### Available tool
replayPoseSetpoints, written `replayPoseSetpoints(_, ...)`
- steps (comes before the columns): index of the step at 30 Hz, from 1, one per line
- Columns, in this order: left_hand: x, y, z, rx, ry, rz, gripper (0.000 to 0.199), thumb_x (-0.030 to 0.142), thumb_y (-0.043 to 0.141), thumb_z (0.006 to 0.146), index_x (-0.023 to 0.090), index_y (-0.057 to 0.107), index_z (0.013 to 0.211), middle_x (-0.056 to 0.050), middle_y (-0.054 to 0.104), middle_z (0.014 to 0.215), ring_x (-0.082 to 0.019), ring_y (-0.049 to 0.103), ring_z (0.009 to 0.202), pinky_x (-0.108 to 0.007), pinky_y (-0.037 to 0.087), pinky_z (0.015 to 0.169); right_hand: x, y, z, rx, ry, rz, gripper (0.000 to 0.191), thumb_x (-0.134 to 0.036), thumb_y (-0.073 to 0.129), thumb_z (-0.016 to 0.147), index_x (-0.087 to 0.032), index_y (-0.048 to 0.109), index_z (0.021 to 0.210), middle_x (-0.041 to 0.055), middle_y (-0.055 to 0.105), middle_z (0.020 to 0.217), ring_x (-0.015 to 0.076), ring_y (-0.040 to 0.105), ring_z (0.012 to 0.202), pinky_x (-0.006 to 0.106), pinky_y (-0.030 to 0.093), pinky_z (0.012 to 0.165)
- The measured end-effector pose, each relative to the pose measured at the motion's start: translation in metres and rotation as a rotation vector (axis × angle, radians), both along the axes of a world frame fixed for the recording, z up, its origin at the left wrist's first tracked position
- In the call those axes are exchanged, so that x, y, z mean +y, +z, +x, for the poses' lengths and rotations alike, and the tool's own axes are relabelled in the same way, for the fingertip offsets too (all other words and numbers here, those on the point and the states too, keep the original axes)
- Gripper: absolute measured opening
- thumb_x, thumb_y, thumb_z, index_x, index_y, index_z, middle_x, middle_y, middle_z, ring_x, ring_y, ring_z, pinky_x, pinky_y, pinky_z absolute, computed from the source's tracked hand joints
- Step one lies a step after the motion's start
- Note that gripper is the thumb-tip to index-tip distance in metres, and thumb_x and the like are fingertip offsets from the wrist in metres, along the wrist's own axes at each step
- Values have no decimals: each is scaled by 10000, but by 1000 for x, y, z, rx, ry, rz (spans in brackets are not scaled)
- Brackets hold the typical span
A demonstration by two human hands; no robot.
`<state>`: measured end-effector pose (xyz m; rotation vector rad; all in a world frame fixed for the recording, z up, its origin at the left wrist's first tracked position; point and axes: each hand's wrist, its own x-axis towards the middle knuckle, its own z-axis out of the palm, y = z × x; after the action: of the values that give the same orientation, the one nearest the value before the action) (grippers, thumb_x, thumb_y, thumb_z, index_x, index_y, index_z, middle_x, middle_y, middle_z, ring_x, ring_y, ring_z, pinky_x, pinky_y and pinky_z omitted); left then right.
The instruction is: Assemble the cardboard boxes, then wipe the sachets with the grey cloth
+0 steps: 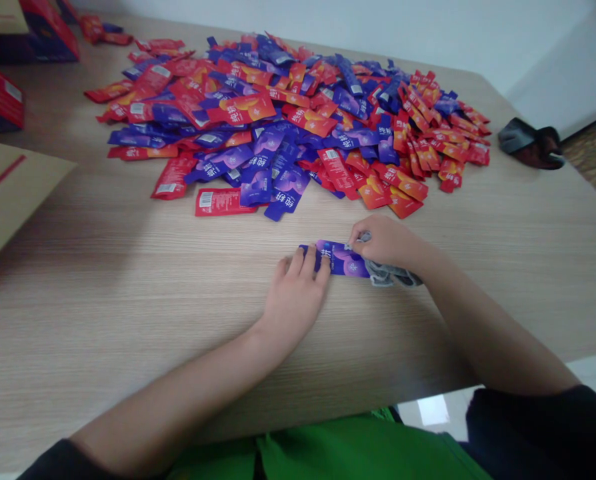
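Observation:
A purple sachet [351, 261] with white lettering lies flat on the table in front of me. My left hand [298, 287] rests palm down at its left end, fingers spread and pressing on the sachet. At the sachet's right end, my right hand [381, 243] has thumb and fingers pinched together on a bunched grey strip-like material [391, 275] with pale edges. Part of that grey material hangs below the palm, over the sachet's right edge. A small whitish spot shows by the right fingertips; I cannot make out what it is.
Beyond my hands spreads a large heap of red and purple sachets [278, 120]. Red-and-purple boxes [53, 33] stand at the far left, near a cardboard flap [13, 193]. A dark, shiny crumpled object [531, 143] sits near the table's right edge.

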<state>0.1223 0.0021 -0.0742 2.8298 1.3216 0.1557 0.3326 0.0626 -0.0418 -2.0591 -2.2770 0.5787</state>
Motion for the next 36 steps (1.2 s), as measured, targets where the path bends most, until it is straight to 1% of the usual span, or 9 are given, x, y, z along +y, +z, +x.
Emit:
replayPoseSetpoints(4,0,-1,0,-10,-4,0,424,184,458,953,115,525,1366,-217,498,1453,-359,496,1310,-516,472,992,-3,-1,10,-35,-29,21,130,-183,619,722,-245,732,708,56,743,828,255,681,851,347,483,736)
replayPoseSetpoints(8,0,0,1,-15,3,-6,414,176,460,950,118,538,1352,-213,503,1450,-360,495,1312,-515,475,990,-8,-1,15,-56,-44,5,125,-181,618,720,-243,726,712,54,743,831,256,681,852,349,482,744)
replayPoseSetpoints(15,0,1,1,-12,-4,-2,407,163,449,954,126,547,1348,-192,518,1444,-349,502,1310,-495,486,987,-18,2,22,-69,-2,-10,152,-172,572,757,-243,705,742,49,745,848,239,676,842,323,464,731)
replayPoseSetpoints(20,-1,2,2,-12,0,-19,421,161,457,951,104,532,1361,-218,505,1447,-344,488,1329,-486,471,1010,-31,6,25,-51,54,4,145,-202,548,806,-244,687,802,40,746,888,229,669,879,312,458,759)
replayPoseSetpoints(24,-2,2,2,-13,-3,-16,412,160,450,952,108,539,1351,-216,510,1443,-347,486,1330,-489,475,999,-45,5,27,-54,27,27,169,-238,513,854,-250,681,844,32,742,936,231,663,882,326,455,762)
replayPoseSetpoints(27,-2,1,2,-15,-3,-4,409,161,458,947,110,546,1343,-218,521,1430,-356,493,1320,-491,479,991,-52,2,26,-46,2,39,168,-229,509,856,-249,675,854,36,738,958,239,657,897,334,456,760)
replayPoseSetpoints(32,0,3,2,-8,-10,-9,417,158,468,939,112,545,1346,-214,524,1426,-346,497,1315,-464,477,996,-51,-3,30,30,-34,31,166,-208,519,842,-247,680,837,39,740,928,232,662,898,340,468,789)
replayPoseSetpoints(34,-2,4,1,3,-4,-17,424,167,467,940,115,539,1355,-219,518,1430,-345,494,1316,-458,479,990,-46,0,35,71,-22,-6,163,-202,536,831,-253,690,817,28,743,897,223,668,883,333,471,788)
replayPoseSetpoints(36,-6,4,2,16,17,-17,438,180,468,941,115,525,1371,-228,510,1433,-345,496,1308,-460,475,986,-42,9,38,70,-28,8,154,-202,552,826,-252,696,804,29,741,880,224,668,872,331,469,780)
